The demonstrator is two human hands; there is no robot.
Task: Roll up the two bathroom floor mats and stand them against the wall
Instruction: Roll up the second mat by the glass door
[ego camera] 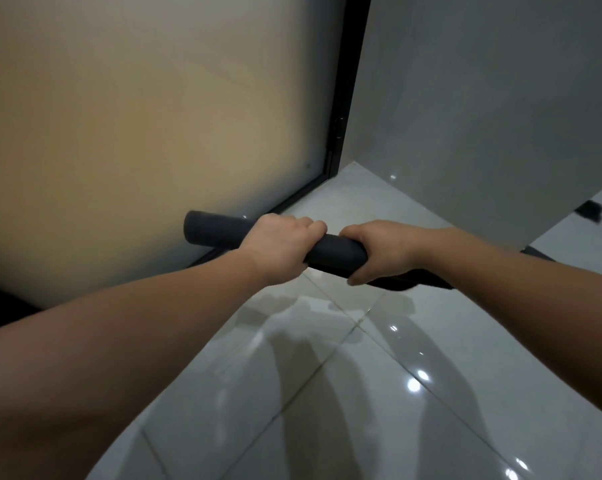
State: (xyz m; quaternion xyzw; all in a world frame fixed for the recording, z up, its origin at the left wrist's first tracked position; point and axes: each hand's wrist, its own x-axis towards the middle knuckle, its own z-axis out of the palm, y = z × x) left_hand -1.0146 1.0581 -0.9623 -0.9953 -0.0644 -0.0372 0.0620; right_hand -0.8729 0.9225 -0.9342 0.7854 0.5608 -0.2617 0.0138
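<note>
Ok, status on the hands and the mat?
Left hand and right hand both shut on the rolled mat, held level above the floor. Not yet stood at the wall. Nothing in the way.

I counted one rolled dark grey mat point(216, 230), two hands on it, left point(278, 247) and right point(379, 249), one frosted glass door point(154, 116), and one small dark object point(590, 211) on the floor.

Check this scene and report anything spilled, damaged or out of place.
A wet-looking smear marks the glossy white tiled floor below the dark grey rolled mat, held by both hands. Nothing else stands out.
</note>
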